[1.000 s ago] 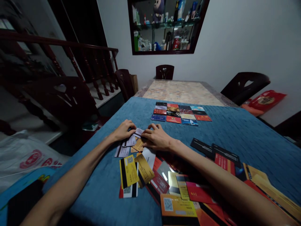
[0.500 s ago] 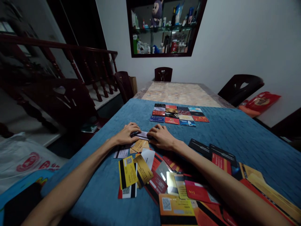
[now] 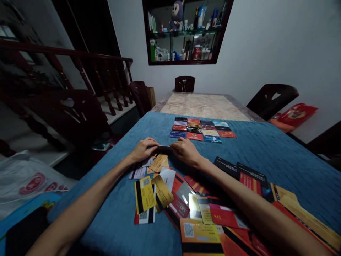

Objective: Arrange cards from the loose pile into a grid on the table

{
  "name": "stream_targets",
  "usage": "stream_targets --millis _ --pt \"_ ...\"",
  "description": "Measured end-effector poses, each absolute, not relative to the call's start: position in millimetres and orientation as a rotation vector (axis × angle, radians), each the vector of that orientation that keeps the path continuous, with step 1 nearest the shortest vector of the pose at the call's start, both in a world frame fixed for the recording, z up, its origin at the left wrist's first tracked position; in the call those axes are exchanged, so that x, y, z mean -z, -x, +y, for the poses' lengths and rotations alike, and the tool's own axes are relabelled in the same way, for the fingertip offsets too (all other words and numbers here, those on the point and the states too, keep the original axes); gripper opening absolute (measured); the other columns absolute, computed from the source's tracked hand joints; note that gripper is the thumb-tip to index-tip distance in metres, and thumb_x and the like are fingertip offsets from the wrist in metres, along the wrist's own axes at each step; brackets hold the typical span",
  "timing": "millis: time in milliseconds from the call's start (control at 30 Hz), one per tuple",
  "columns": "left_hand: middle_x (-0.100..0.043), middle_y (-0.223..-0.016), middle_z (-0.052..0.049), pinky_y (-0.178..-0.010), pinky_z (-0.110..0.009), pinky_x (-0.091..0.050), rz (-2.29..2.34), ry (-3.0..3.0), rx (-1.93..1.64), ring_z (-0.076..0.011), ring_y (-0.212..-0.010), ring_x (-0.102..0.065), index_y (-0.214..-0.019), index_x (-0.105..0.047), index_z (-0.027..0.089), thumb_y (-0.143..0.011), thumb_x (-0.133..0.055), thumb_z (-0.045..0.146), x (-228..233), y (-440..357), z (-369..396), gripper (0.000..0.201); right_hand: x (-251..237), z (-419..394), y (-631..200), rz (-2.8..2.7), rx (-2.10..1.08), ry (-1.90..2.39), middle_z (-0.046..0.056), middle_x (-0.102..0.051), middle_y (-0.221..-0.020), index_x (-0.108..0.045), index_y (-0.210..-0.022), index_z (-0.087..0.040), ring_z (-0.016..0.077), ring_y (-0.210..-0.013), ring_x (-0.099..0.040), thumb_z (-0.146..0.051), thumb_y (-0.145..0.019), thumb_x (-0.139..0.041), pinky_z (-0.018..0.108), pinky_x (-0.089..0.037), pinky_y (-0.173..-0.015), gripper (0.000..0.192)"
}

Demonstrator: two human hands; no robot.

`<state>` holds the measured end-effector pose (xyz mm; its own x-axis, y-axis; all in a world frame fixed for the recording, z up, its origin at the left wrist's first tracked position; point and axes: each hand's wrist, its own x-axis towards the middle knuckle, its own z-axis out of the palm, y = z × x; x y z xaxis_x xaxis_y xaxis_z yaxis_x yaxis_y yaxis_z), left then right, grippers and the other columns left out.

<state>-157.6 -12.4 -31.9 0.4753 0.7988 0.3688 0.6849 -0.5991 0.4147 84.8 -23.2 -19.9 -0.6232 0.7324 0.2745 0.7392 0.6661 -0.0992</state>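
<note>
My left hand (image 3: pixel 143 150) and my right hand (image 3: pixel 185 151) hold one card (image 3: pixel 163 147) between them by its two short ends, lifted edge-on just above the blue tablecloth (image 3: pixel 266 153). Below the hands lies a loose heap of cards (image 3: pixel 165 192), gold, red, white and black, spreading toward the near right. Farther out on the cloth a neat grid of cards (image 3: pixel 202 129) lies in rows.
Two black cards (image 3: pixel 241 170) lie at the right. Beyond the cloth is bare marble tabletop (image 3: pixel 204 105). Dark wooden chairs stand at the left (image 3: pixel 71 113), far end (image 3: pixel 184 83) and right (image 3: pixel 271 97). A white plastic bag (image 3: pixel 29 181) sits low left.
The hands have raised a card from the heap and turned it edge-on between them. The right hand has shifted slightly up and away. The heap and grid have not moved.
</note>
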Motion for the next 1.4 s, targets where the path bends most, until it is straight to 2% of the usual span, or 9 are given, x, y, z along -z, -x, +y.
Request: stream_targets --millis 133,333,500,633,867,1000,1267,1400 --pt "-0.073 -0.107 -0.007 -0.094 -0.035 -0.051 1.296 -2.481 -0.856 -0.0196 -0.100 -0.065 -0.106 -0.072 0.018 -0.087 -0.052 0.017 36.6 152.4 -9.1 0.027 26.3 -19.2 -86.5 -2.489 -0.039 1.231 0.006 -0.074 -0.103 -0.071 -0.109 -0.021 0.0209 -0.097 -0.057 -0.022 -0.098 -0.042 0.029 -0.038 -0.081 0.031" --pt "-0.071 -0.111 -0.006 -0.095 -0.034 -0.051 1.344 -2.481 -0.900 -0.0182 -0.100 -0.065 -0.121 -0.065 0.019 -0.083 -0.050 0.009 45.0 144.5 -5.2 0.042 26.7 -20.9 -86.6 -2.418 -0.018 1.299 0.009 -0.071 -0.107 -0.062 -0.125 -0.022 0.0212 -0.098 -0.058 -0.020 -0.097 -0.044 0.029 -0.040 -0.081 0.033" --pt "-0.071 -0.110 -0.005 -0.096 -0.033 -0.050 1.360 -2.481 -0.894 -0.0181 -0.100 -0.065 -0.117 -0.067 0.020 -0.083 -0.050 0.010 46.7 141.4 -3.2 0.039 27.1 -21.1 -86.4 -2.458 0.028 1.326 0.009 -0.071 -0.110 -0.061 -0.124 -0.023 0.0233 -0.103 -0.057 -0.019 -0.096 -0.046 0.031 -0.038 -0.082 0.032" --pt "-0.072 -0.101 -0.004 -0.090 -0.031 -0.052 1.387 -2.444 -0.926 -0.0170 -0.092 -0.066 -0.111 -0.070 0.020 -0.081 -0.051 0.009 43.0 139.8 -2.0 0.037 24.4 -23.6 -85.6 -2.505 0.112 1.306 0.010 -0.068 -0.119 -0.058 -0.126 -0.022 0.0257 -0.109 -0.054 -0.020 -0.093 -0.051 0.034 -0.037 -0.084 0.034" --pt "-0.072 -0.095 -0.004 -0.086 -0.030 -0.054 1.359 -2.455 -1.017 -0.0164 -0.085 -0.067 -0.109 -0.071 0.019 -0.078 -0.050 0.008 30.7 133.1 2.3 0.039 14.3 -25.1 -80.2 -2.488 0.383 1.289 0.014 -0.062 -0.120 -0.054 -0.126 -0.018 0.0302 -0.109 -0.049 -0.036 -0.088 -0.061 0.041 -0.036 -0.085 0.043" --pt "-0.073 -0.094 -0.004 -0.086 -0.031 -0.054 1.348 -2.465 -1.033 -0.0168 -0.084 -0.067 -0.106 -0.072 0.019 -0.078 -0.051 0.007 22.4 128.1 10.9 0.037 7.9 -19.0 -81.5 -2.480 0.475 1.311 0.015 -0.058 -0.121 -0.052 -0.127 -0.018 0.0308 -0.110 -0.048 -0.032 -0.084 -0.064 0.040 -0.036 -0.084 0.047" --pt "-0.073 -0.097 -0.004 -0.087 -0.033 -0.054 1.305 -2.453 -1.048 -0.0177 -0.086 -0.068 -0.107 -0.071 0.019 -0.078 -0.053 0.009 16.5 115.1 31.3 0.035 4.6 -3.4 -95.7 -2.474 0.538 1.315 0.017 -0.057 -0.122 -0.051 -0.128 -0.017 0.0299 -0.108 -0.047 -0.026 -0.085 -0.060 0.038 -0.034 -0.083 0.044" --pt "-0.072 -0.098 -0.004 -0.089 -0.033 -0.053 1.270 -2.450 -1.072 -0.0175 -0.086 -0.067 -0.113 -0.066 0.019 -0.080 -0.056 0.011 16.3 107.1 37.9 0.036 5.3 1.9 -103.4 -2.418 0.564 1.342 0.017 -0.056 -0.122 -0.052 -0.129 -0.018 0.0313 -0.110 -0.045 -0.027 -0.084 -0.062 0.037 -0.034 -0.082 0.047"
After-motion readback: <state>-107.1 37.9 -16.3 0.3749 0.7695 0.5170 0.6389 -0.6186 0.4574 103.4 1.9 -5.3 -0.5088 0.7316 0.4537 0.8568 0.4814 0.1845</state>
